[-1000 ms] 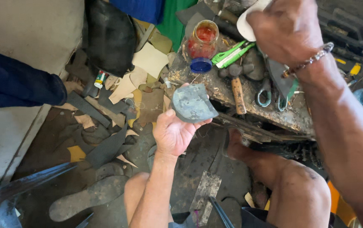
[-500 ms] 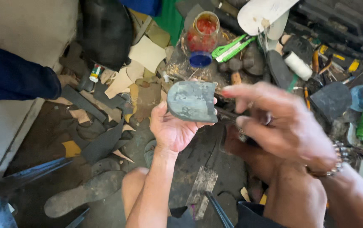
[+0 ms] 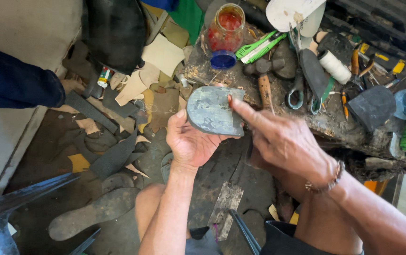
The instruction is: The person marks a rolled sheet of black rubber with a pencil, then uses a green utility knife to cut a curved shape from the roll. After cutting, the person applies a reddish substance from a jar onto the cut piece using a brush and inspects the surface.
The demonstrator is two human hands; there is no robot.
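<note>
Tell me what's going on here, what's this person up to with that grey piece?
A person sits over a cluttered cobbler's bench. The left hand holds a grey heel piece flat side up, and the right hand presses a fingertip against its right edge. On the bench behind lie a hammer, scissors, a red jar, a thread spool and another dark heel piece. Leather scraps and an old sole cover the floor.

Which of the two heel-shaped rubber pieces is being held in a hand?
The grey heel piece, gripped in the left hand and touched by the right hand. The darker heel piece lies untouched on the bench.
</note>
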